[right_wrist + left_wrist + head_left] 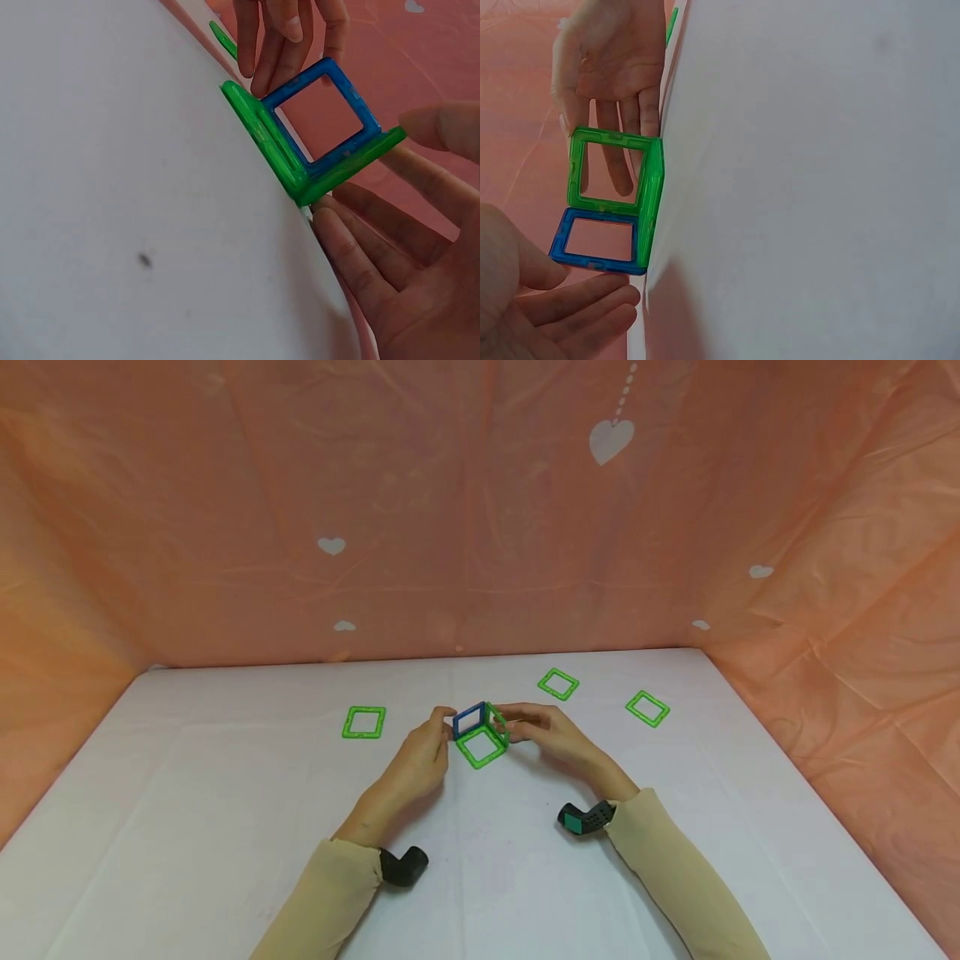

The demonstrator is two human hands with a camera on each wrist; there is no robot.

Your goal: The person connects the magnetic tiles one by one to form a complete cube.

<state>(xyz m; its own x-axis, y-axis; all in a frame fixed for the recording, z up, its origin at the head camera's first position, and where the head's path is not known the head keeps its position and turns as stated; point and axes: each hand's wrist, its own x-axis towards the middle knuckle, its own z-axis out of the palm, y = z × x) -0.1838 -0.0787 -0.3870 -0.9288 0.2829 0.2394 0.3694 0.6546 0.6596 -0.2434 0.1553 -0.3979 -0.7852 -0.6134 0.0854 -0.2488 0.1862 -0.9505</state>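
Three square-frame magnetic tiles meet at a corner between the two hands. The blue tile stands at the left and a green upright tile at the right. A second green tile lies flat on the table side. My left hand pinches the blue tile's outer edge between thumb and fingers. My right hand holds the green upright tile by its edge, thumb at the rim and fingers behind it. In the right wrist view the left hand's fingers are beyond the blue tile, and their contact is partly hidden.
A loose green tile lies to the left on the white-covered table. Two more, a far green tile and a right-hand green tile, lie beyond the right hand. An orange curtain with hearts surrounds the back and sides.
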